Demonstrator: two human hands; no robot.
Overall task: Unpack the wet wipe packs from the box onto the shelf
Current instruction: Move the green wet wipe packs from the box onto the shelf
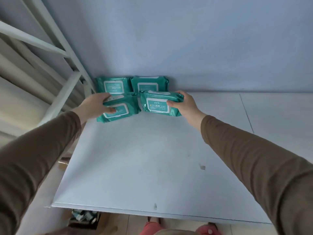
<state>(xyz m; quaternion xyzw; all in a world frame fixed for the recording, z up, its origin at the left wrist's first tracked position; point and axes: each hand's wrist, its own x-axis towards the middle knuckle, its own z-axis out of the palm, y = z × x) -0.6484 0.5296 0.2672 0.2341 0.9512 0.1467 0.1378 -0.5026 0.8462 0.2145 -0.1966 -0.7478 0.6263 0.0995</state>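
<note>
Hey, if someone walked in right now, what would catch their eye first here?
Four teal wet wipe packs clustered at the back left of the white shelf, against the blue wall. The left hand grips the front left pack and the right hand grips the front right pack; two more lean behind.

White shelf board (144, 158) bare from centre out to 3 and 6 o'clock; four teal wet wipe packs (149, 83) clustered at 12, against the pale blue wall (186, 39); white metal frame bars (55, 48) block 9 to 11; both arms flank the centre lane.
</note>
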